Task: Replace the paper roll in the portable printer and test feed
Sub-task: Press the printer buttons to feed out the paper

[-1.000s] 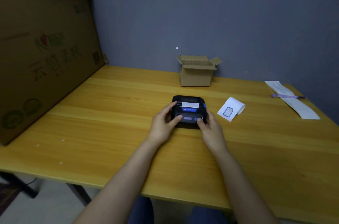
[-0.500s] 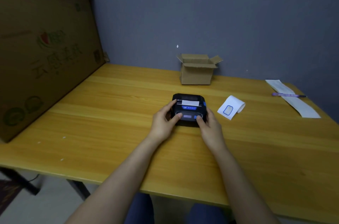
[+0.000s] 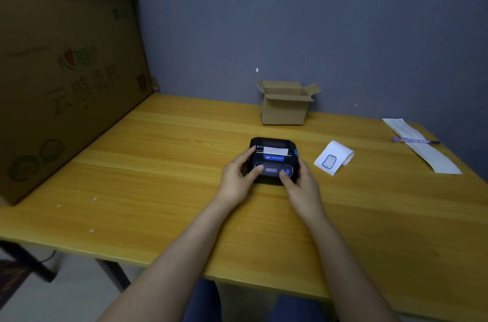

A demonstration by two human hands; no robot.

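The printer (image 3: 273, 159) sits mid-table, lid shut, paper tab (image 3: 275, 150) poking out — reloading looks done. Left hand (image 3: 237, 180) cups its left side, right hand (image 3: 301, 184) its right, thumbs on the near panel — feed test apparently remains.

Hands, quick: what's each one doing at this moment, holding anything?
Left hand: holding the left side of the printer, thumb on its front panel.
Right hand: holding the printer's right side, thumb on the blue buttons.
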